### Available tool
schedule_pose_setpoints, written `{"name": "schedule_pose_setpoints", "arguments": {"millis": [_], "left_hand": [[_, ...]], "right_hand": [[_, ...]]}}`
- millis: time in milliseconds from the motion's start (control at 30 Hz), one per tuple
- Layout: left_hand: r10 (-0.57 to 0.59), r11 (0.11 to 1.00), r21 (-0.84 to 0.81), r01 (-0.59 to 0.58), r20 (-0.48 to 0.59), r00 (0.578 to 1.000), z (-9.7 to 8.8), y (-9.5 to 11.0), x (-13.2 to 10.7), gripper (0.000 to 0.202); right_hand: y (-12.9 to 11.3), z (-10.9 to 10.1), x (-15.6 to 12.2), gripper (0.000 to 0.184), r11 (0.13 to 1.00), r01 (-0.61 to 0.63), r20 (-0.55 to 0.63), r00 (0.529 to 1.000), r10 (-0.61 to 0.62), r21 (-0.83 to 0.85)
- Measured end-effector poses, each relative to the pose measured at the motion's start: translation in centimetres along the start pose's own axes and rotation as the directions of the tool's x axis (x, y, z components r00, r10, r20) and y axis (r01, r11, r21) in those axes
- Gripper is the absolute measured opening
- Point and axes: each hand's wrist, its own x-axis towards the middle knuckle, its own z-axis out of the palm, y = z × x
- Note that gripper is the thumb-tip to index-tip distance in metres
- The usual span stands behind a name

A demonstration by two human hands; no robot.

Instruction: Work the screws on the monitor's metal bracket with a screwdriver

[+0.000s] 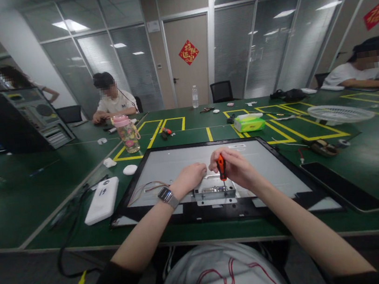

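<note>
My right hand [238, 169] is closed around the orange-and-black handle of a screwdriver [221, 165]. The screwdriver stands nearly upright, its shaft pointing down at a metal bracket [214, 196]. Whether the tip sits in a screw is too small to tell. My left hand [192, 179], with a watch [167, 196] on the wrist, rests just behind the bracket's left part. Its fingers are curled together, and anything between them is hidden. Under both hands a large flat display panel [164, 162] with a black frame lies on the table, its grey back facing up. Thin wires [146, 186] run across its left side.
Left of the panel lie a white power bank [102, 200], a cable and a white round object [130, 170]. A dark phone-like slab [344, 186] lies right. Beyond stand a pink-lidded bottle [126, 134], a green tissue pack [249, 123] and a computer case [27, 120]. Several people sit around.
</note>
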Motion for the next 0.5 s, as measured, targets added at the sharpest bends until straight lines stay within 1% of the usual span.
{"name": "schedule_pose_setpoints", "arguments": {"millis": [67,233,300,433,500], "left_hand": [[0.003,1.0,-0.016,-0.003,0.001,1.0,-0.02,0.02,0.0,0.029],[0.008,1.0,-0.013,-0.008,-0.014,1.0,0.02,0.04,0.09,0.033],[0.002,1.0,-0.002,-0.002,-0.015,1.0,0.01,0.06,0.09,0.034],[0.012,1.0,0.006,-0.012,-0.018,1.0,0.02,0.01,0.01,0.03],[0.011,1.0,0.014,-0.011,-0.023,1.0,0.13,-0.07,0.01,0.03]], "right_hand": [[-0.04,-0.03,-0.03,0.025,1.0,0.021,-0.001,1.0,-0.021,0.003],[-0.13,-0.28,0.06,0.02,0.999,-0.012,-0.033,0.999,0.013,0.029],[-0.1,-0.39,0.1,0.018,1.0,-0.005,-0.054,0.998,0.006,0.021],[0.17,-0.54,0.11,0.016,0.998,0.055,-0.088,0.994,-0.057,-0.031],[0.32,-0.54,0.1,0.017,0.994,0.083,-0.084,0.992,-0.089,-0.078]]}}
